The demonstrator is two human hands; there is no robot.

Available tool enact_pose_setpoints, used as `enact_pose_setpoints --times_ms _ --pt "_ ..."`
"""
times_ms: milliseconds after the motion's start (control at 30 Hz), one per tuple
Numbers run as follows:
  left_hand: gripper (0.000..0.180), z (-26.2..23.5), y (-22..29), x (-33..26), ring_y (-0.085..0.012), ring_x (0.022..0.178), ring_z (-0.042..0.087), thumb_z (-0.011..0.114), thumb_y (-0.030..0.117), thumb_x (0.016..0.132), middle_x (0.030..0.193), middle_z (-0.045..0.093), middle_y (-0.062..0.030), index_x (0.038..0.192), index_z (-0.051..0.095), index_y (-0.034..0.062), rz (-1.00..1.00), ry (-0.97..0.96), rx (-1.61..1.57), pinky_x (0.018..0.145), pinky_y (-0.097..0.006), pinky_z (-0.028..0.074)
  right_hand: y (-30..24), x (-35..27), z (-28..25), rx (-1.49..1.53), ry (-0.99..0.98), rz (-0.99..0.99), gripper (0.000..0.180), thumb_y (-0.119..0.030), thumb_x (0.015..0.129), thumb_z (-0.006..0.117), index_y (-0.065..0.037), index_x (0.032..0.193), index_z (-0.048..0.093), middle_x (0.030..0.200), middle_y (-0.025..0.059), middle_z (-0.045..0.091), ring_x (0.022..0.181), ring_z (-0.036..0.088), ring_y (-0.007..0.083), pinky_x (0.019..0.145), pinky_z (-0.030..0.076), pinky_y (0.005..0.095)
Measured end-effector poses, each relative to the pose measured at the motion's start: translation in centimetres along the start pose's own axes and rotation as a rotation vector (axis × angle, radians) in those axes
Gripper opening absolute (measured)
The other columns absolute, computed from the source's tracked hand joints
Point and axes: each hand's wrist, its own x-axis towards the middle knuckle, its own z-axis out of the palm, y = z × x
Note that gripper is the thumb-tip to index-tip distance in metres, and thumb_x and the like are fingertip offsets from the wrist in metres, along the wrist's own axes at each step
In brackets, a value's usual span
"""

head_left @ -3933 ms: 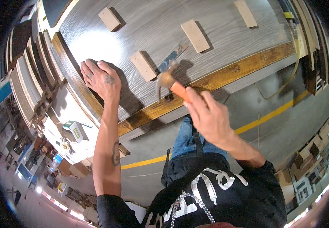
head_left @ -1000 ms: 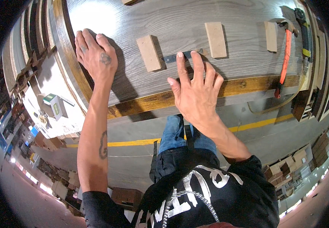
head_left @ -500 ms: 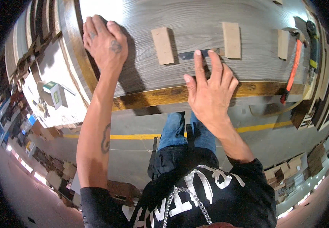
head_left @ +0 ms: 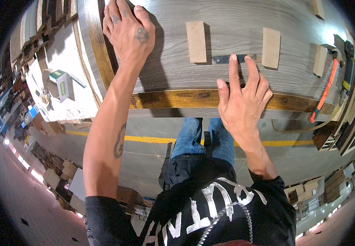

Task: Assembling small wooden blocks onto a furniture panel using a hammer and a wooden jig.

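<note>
Grey wood-grain panel [head_left: 234, 78] across the upper frame, both hands flat on it.
Left hand [head_left: 126, 30], upper left, and right hand [head_left: 243, 102], at centre, rest with each grip spread, holding nothing; right fingertips [head_left: 233, 59] touch a dark metal strip [head_left: 226, 59] between two tan blocks [head_left: 196, 42]. Panel judged stiff, heavy and smooth-faced (likely slippery): take hold along its yellowish front edge [head_left: 177, 98].

grey wood-grain panel [head_left: 234, 82]: lies flat, yellow-brown front edge | dark metal strip [head_left: 225, 59]: flat on panel between two pale wooden blocks [head_left: 196, 42], right fingertips touching it
</note>
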Motion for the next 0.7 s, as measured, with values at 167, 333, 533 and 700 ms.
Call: enact_pose_setpoints --times_ms 167,333,533,700 --pt "0.051 -0.2 0.2 0.1 -0.0389 0.14 0.033 0.04 0.025 0.103 0.149 0.038 -0.0269 0.143 0.04 -0.0069 -0.011 -0.005 0.005 0.117 -0.047 0.023 -0.4 -0.4 -0.1 -0.003 -0.007 -0.003 0.054 -0.046 0.1 0.047 -0.013 0.143 0.051 0.14 0.0148 0.045 0.112 0.046 0.0343 0.089 0.034 0.0502" --pt "0.052 0.0 -0.1 0.0 -0.0387 0.141 0.032 0.039 0.025 0.103 0.151 0.036 -0.0263 0.144 0.039 -0.0067 -0.028 -0.024 0.012 0.117 -0.046 0.022 -1.0 -0.6 -0.2 0.014 -0.009 -0.003 0.055 -0.047 0.099 0.048 -0.012 0.142 0.052 0.138 0.0156 0.046 0.112 0.046 0.0345 0.09 0.034 0.0509" --pt "0.051 -0.1 0.0 0.0 -0.0389 0.141 0.032 0.039 0.025 0.103 0.151 0.036 -0.0267 0.143 0.04 -0.0072 -0.021 -0.018 -0.006 0.117 -0.046 0.022 0.2 -0.7 -0.1 -0.011 0.03 -0.002 0.052 -0.045 0.101 0.046 -0.014 0.143 0.051 0.138 0.0154 0.046 0.113 0.046 0.0344 0.091 0.033 0.0511" --pt "0.051 -0.1 0.1 0.1 -0.0392 0.14 0.033 0.039 0.025 0.103 0.15 0.037 -0.027 0.142 0.04 -0.0074 -0.032 -0.023 -0.006 0.117 -0.046 0.023 0.2 -0.8 -0.1 -0.009 0.02 -0.005 0.053 -0.046 0.101 0.045 -0.014 0.143 0.05 0.138 0.0152 0.046 0.113 0.045 0.0342 0.091 0.033 0.0516"
